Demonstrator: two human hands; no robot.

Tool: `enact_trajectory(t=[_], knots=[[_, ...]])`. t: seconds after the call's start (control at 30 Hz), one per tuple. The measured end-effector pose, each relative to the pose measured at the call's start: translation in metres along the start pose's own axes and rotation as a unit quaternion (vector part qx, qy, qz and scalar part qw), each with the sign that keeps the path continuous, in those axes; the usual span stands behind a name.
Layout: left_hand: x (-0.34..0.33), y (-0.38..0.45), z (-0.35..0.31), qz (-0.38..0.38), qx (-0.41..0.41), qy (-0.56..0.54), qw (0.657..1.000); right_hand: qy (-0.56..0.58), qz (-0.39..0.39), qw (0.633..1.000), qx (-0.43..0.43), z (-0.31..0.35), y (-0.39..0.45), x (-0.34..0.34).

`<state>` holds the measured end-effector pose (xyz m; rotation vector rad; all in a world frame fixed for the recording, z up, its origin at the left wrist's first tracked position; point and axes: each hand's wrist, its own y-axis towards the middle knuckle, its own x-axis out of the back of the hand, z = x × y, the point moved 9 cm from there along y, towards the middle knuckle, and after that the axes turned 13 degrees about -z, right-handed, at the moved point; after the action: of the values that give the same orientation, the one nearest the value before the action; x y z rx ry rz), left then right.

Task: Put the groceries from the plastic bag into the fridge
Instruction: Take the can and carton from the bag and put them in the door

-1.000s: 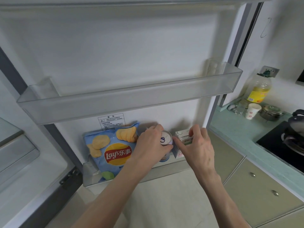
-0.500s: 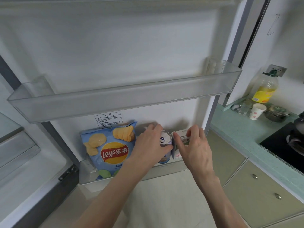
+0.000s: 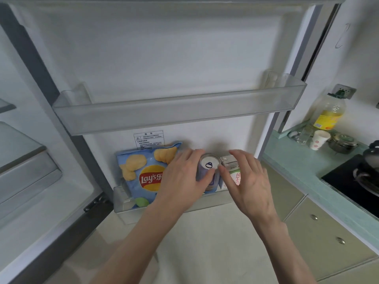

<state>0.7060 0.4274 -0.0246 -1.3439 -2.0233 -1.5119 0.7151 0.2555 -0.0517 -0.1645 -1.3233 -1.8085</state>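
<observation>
Head view: fridge door [image 3: 164, 58] stands open, inner side facing the camera. Lower door shelf [image 3: 123, 203] holds, left to right, a blue Lay's chip bag [image 3: 141, 169], an upright can [image 3: 209, 163] with its pull-tab top showing, and a small white carton [image 3: 232, 171] with red print. Can and carton stand just beside each other. Left hand [image 3: 182, 181] is wrapped on the can, thumb across its front, palm covering the right edge of the chip bag. Right hand [image 3: 248, 181] is spread open in front of the carton, fingers apart; thumb tip lies near the can's rim, contact with the carton cannot be told. Both forearms block the middle of the shelf front. Upper door shelf [image 3: 174, 111] sits above. At right, the desk [image 3: 291, 160] carries an oil bottle [image 3: 328, 113], a paper cup [image 3: 319, 139] and a black cooktop [image 3: 348, 181]. The plastic bag is out of view.
</observation>
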Motion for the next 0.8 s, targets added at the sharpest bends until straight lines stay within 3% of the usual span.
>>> enact_trajectory(t=[0.17,0.3,0.57,0.8], knots=[[0.016,-0.03,-0.006,-0.043,-0.098,-0.04,0.993,-0.08,-0.01,0.996,0.023,0.021,-0.027,0.041],[0.017,-0.055,-0.016,-0.055,-0.127,-0.07,0.988,-0.153,-0.022,0.988,0.009,0.029,-0.057,0.076],[-0.003,-0.091,-0.075,-0.008,-0.169,-0.096,0.981,-0.294,-0.015,0.954,-0.056,0.008,-0.114,0.147],[-0.032,-0.117,-0.175,0.039,-0.243,-0.15,0.958,-0.378,-0.055,0.915,-0.134,-0.027,-0.152,0.242]])
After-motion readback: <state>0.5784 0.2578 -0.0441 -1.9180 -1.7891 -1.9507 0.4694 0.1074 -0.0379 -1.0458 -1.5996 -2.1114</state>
